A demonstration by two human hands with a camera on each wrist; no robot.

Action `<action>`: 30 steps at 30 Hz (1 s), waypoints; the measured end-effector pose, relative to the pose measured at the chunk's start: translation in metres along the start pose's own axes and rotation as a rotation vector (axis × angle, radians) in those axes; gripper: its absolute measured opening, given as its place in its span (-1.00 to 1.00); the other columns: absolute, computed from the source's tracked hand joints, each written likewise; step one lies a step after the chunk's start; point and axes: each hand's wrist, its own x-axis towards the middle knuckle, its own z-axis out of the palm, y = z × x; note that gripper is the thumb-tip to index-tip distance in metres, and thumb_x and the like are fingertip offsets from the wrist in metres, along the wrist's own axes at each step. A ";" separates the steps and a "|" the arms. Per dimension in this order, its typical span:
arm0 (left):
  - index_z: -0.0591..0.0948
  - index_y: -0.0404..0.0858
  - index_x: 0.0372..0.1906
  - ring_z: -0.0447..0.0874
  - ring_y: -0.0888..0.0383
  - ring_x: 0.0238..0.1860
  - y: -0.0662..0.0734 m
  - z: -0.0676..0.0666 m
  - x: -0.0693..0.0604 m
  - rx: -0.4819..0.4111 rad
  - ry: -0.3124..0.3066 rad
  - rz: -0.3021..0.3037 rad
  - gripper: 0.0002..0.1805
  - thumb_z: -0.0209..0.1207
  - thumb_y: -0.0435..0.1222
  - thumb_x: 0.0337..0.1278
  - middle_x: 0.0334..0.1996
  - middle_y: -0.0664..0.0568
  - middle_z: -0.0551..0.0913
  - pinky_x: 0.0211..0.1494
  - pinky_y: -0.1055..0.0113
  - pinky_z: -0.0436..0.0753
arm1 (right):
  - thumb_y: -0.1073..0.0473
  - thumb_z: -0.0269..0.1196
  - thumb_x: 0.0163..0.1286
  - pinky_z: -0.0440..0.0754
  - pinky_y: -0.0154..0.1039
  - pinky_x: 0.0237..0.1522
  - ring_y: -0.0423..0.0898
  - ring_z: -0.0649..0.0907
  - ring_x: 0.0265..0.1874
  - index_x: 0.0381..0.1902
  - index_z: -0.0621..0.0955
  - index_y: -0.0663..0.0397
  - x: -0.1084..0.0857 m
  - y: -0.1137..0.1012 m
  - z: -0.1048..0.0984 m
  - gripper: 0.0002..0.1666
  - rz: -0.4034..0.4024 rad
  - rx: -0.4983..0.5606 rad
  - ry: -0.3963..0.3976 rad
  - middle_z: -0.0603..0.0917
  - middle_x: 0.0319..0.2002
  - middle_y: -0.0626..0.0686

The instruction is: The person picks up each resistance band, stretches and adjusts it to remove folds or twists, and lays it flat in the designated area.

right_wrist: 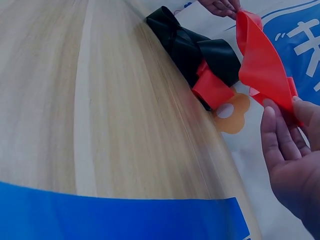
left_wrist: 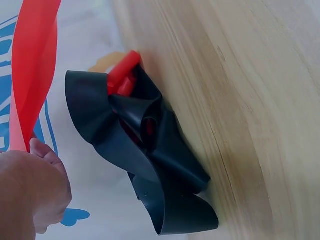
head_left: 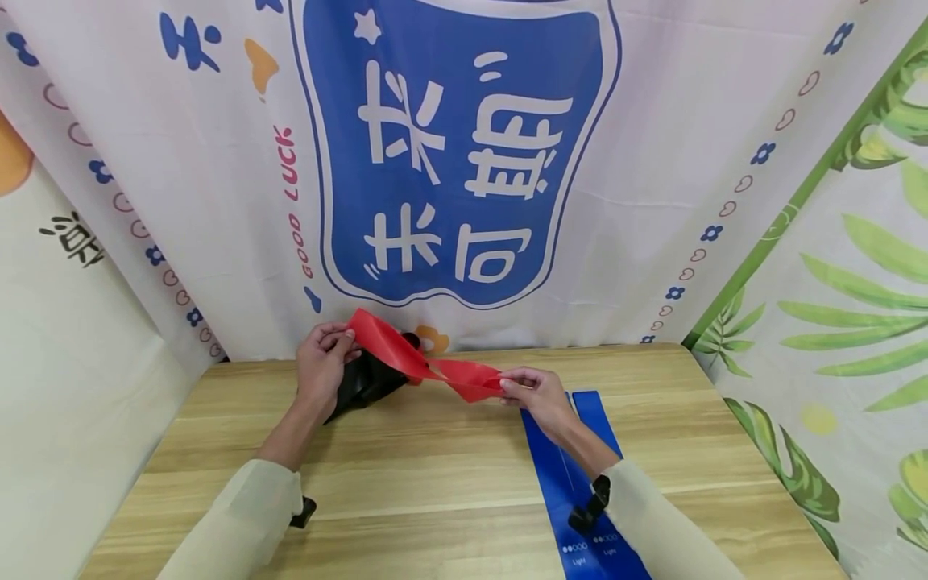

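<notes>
A red elastic exercise band (head_left: 391,348) is stretched out in the air, twisted near its middle. My left hand (head_left: 322,361) pinches its left end between thumb and fingers. At the other end, my right hand (head_left: 540,396) pinches the band (right_wrist: 262,57) with thumb and fingertips. A crumpled black band (left_wrist: 150,165) lies at the back of the table behind my left hand, with a red piece (left_wrist: 122,75) tucked into its end. Under my right forearm a blue band (head_left: 561,483) lies flat, printed with "Light" at its near end.
The wooden table (head_left: 428,483) reaches back to a white printed cloth (head_left: 667,161) hanging behind it. A leaf-patterned cloth (head_left: 855,322) hangs on the right, and a pale cloth (head_left: 65,354) on the left.
</notes>
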 end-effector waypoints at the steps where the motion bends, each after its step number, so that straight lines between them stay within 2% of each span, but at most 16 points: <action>1: 0.55 -0.34 0.19 0.75 0.06 -0.16 0.000 0.000 0.000 -0.003 0.002 -0.004 -0.72 0.22 -0.31 0.54 -0.14 0.00 0.74 -0.01 0.37 0.79 | 0.29 0.35 0.51 0.77 0.09 0.09 0.28 0.80 -0.06 0.06 0.73 0.34 -0.001 0.000 0.000 -0.74 -0.002 -0.011 0.005 0.79 -0.06 0.20; 5: 0.55 -0.34 0.16 0.75 0.10 -0.20 -0.004 -0.002 0.001 -0.020 0.007 -0.013 -0.74 0.23 -0.34 0.52 -0.19 0.06 0.75 -0.01 0.34 0.80 | 0.23 0.35 0.52 0.78 0.10 0.07 0.21 0.78 -0.07 0.04 0.75 0.28 -0.002 0.002 -0.001 -0.75 -0.032 -0.073 0.035 0.79 -0.07 0.13; 8: 0.55 -0.34 0.16 0.76 0.08 -0.20 -0.006 -0.003 0.001 -0.015 -0.002 -0.018 -0.74 0.23 -0.36 0.51 -0.20 0.07 0.75 -0.02 0.34 0.80 | 0.22 0.38 0.51 0.77 0.08 0.06 0.17 0.72 -0.02 0.01 0.76 0.31 -0.003 0.004 -0.002 -0.74 -0.089 -0.102 0.046 0.73 0.05 0.18; 11: 0.54 -0.36 0.17 0.76 0.09 -0.22 -0.009 -0.002 0.001 -0.013 -0.022 -0.021 -0.73 0.23 -0.40 0.50 -0.21 0.07 0.75 -0.02 0.31 0.81 | 0.22 0.40 0.49 0.77 -0.08 0.09 0.03 0.65 0.13 -0.02 0.77 0.35 -0.004 0.004 -0.004 -0.73 -0.160 -0.123 0.056 0.64 0.20 0.27; 15: 0.53 -0.39 0.20 0.71 0.17 -0.25 -0.010 -0.001 0.001 -0.010 -0.050 -0.024 -0.71 0.20 -0.45 0.50 -0.17 0.04 0.73 -0.02 0.30 0.81 | 0.19 0.42 0.47 0.71 -0.35 0.09 -0.02 0.57 0.25 -0.03 0.78 0.33 -0.005 0.002 -0.006 -0.72 -0.207 -0.138 0.075 0.65 0.22 0.28; 19: 0.51 -0.43 0.22 0.69 0.19 -0.22 -0.008 0.002 -0.001 0.002 -0.083 -0.017 -0.69 0.19 -0.48 0.49 -0.10 -0.02 0.68 0.00 0.28 0.81 | 0.19 0.43 0.46 0.74 -0.32 0.03 0.01 0.68 0.07 -0.02 0.77 0.32 -0.005 -0.001 -0.007 -0.72 -0.216 -0.117 0.080 0.73 0.10 0.21; 23: 0.50 -0.48 0.18 0.68 0.20 -0.21 -0.008 0.005 -0.003 0.028 -0.111 0.012 -0.71 0.19 -0.49 0.48 -0.08 -0.07 0.65 -0.03 0.28 0.81 | 0.20 0.43 0.46 0.76 -0.28 -0.12 0.08 0.74 -0.14 -0.04 0.77 0.29 -0.007 -0.002 -0.008 -0.75 -0.223 -0.146 0.088 0.78 -0.05 0.12; 27: 0.57 -0.50 0.10 0.69 0.22 -0.23 -0.008 0.008 -0.004 0.058 -0.131 0.023 -0.79 0.18 -0.48 0.50 -0.06 -0.12 0.64 -0.08 0.36 0.79 | 0.20 0.43 0.47 0.70 -0.31 -0.19 0.02 0.71 -0.21 -0.04 0.77 0.25 -0.008 -0.002 -0.009 -0.77 -0.231 -0.199 0.080 0.78 -0.15 0.09; 30: 0.64 -0.52 0.07 0.71 0.24 -0.22 -0.007 0.009 -0.005 0.073 -0.148 0.017 -0.80 0.16 -0.49 0.51 0.01 -0.18 0.64 -0.06 0.39 0.79 | 0.26 0.41 0.47 0.67 -0.34 -0.20 -0.09 0.71 -0.25 -0.01 0.73 0.27 -0.011 -0.002 -0.010 -0.78 -0.251 -0.217 0.069 0.77 -0.18 0.14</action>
